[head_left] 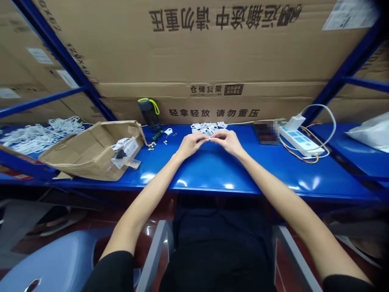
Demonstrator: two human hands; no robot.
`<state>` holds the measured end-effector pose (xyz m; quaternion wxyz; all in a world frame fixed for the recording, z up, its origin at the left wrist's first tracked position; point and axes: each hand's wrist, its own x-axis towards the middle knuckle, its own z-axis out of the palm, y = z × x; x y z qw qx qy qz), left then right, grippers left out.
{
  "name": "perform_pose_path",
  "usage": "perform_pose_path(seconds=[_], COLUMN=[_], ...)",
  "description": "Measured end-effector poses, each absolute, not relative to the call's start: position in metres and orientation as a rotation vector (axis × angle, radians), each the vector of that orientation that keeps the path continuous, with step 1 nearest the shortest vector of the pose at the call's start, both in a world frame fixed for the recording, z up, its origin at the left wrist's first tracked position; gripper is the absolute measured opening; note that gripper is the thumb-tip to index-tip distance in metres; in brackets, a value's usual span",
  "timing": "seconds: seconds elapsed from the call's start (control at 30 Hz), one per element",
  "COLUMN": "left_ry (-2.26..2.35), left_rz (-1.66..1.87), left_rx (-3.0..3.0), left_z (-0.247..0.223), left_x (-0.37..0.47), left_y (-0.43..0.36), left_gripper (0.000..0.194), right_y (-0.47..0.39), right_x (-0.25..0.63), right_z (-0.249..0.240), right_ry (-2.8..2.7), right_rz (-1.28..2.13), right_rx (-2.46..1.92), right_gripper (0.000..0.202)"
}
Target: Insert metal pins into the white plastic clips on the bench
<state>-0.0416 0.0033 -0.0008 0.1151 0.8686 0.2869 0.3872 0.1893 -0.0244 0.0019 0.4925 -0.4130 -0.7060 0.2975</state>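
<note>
White cords (45, 134): a tangled heap at the far left.
Cardboard box (88, 152): open-topped, just right of the cords, with white items (125, 147) at its right end.
Bottle (149, 115): dark, with a yellow-green strap, standing behind the box's right end.
Green-handled tool (158, 135): lying in front of the bottle.
Small metal bits (151, 146): scattered near the tool, on the blue tabletop (219, 172).
Left hand (191, 145): thumb and finger together, pinching a small white piece (209, 138).
Small white piece: between both hands' fingertips, above the tabletop, too small to make out.
White parts (206, 128): a loose cluster just behind the hands.
Right hand (227, 142): thumb and finger together on the same piece, from its right.
Dark object (266, 136): partly blurred, lying right of the hands.
Power strip (302, 141): white, a plug (294, 122) standing in it, cables around.
White bag (372, 132): at the far right.
</note>
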Motion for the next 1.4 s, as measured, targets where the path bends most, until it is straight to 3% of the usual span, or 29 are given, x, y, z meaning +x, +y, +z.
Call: perform_pose_path(seconds=[0.3,0.63,0.83,1.0,1.4], left_ry=[0.892,0.853,1.099,1.217,1.394], left_rz=[1.166,0.993,1.16,1.201,1.028], left_rx=[2.472,2.47,2.404,2.447,2.415], left_z=[-0.002,-0.002,-0.006,-0.01,-0.002], left_x=[-0.042,-0.049,-0.054,-0.061,-0.061], left_y=[0.006,0.009,0.018,0.026,0.016], left_gripper=[0.05,0.044,0.053,0.045,0.034], right_y=[-0.023,-0.024,-0.036,-0.055,-0.072], right_x=[0.191,0.193,0.189,0.183,0.178], right_z=[0.004,0.004,0.008,0.02,0.027], right_ry=[-1.761,-2.025,-2.34,-2.528,-2.635], right_rz=[0.637,0.521,0.736,0.934,0.922], right_rx=[-1.04,-1.101,-1.101,-1.082,-1.078], right_gripper=[0.033,0.019,0.018,0.025,0.019])
